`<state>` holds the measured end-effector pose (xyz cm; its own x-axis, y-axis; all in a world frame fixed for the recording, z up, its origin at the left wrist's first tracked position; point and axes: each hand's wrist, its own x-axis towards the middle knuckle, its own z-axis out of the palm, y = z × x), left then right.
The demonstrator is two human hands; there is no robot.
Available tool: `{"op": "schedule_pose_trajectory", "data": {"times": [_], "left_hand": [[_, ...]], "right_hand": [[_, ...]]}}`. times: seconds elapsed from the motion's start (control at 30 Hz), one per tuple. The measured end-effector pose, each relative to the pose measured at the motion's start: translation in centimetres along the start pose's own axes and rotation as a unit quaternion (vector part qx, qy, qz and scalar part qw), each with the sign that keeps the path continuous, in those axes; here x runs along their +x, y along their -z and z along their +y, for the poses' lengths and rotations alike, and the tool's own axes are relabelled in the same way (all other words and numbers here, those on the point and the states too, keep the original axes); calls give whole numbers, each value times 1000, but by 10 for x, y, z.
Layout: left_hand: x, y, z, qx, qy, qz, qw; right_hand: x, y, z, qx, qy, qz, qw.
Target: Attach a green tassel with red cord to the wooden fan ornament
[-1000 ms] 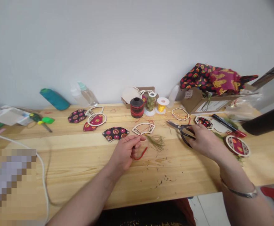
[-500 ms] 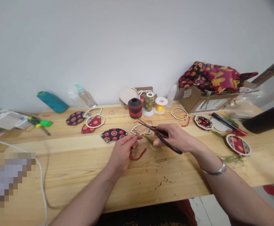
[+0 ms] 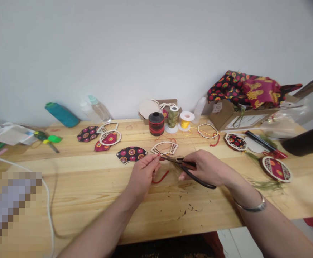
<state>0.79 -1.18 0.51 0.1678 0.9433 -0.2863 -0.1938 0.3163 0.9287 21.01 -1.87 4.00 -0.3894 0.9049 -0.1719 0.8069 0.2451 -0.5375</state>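
My left hand (image 3: 145, 172) pinches a red cord (image 3: 162, 177), whose tail curves out below the fingers over the table. In my right hand (image 3: 203, 166) is a pair of scissors (image 3: 196, 175) with black handles. Their blades point left, and the tips lie at the pinched end of the cord by my left fingertips. Just behind the fingertips rests a pale fan-shaped wooden frame (image 3: 155, 149). A dark patterned fabric fan piece (image 3: 131, 154) sits to the left of it. Some olive thread partly shows beneath the scissors.
Behind my hands stand a black-and-red thread spool (image 3: 156, 124), an olive spool (image 3: 173, 117) and a yellow spool (image 3: 185, 123). A cardboard box (image 3: 242, 117) with patterned cloth is at back right. Round ornament (image 3: 276, 169) lies right; a white cable (image 3: 48, 200) runs along the left.
My right hand has brought the scissors down, so their tips now meet the cord at my left fingertips. The left hand still pinches the cord. The whole view has shifted slightly.
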Motion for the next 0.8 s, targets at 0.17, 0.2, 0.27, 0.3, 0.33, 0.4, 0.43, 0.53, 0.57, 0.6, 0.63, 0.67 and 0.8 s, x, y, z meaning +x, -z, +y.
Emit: {"op": "schedule_pose_trajectory", "data": {"times": [0.17,0.2,0.27,0.3,0.33,0.4,0.43,0.53,0.57,0.6,0.63,0.67,0.8], "left_hand": [[-2,0,-2,46,3,-29,999],[-2,1,-2,53,4,-33,998],[-2,2,-4,62,5,-38,997],[-2,2,-4,66,3,-41,997],[-2,2,-4,68,2,-44,997],[-2,2,-4,72,-1,-47,996],[-2,2,-3,72,0,-46,996],[-2,1,-3,69,4,-42,997],[-2,1,-3,68,4,-42,997],[-2,1,-3,68,4,-43,997],[-1,1,-4,67,4,-44,997],[-1,1,-4,67,3,-44,997],[0,1,-4,67,1,-41,997]], "right_hand": [[1,-5,1,20,10,1,1000],[1,-6,1,24,13,3,1000],[2,-6,1,29,14,6,999],[2,-6,1,29,11,7,999],[2,-6,0,30,7,7,1000],[2,-6,0,34,1,4,999],[2,-6,-1,37,0,3,999],[2,-6,-2,45,1,2,999],[2,-7,-2,47,1,4,999],[2,-7,-1,49,0,4,999],[2,-7,-1,51,0,4,999],[2,-8,-1,52,0,4,999],[2,-9,1,50,5,7,999]]}}
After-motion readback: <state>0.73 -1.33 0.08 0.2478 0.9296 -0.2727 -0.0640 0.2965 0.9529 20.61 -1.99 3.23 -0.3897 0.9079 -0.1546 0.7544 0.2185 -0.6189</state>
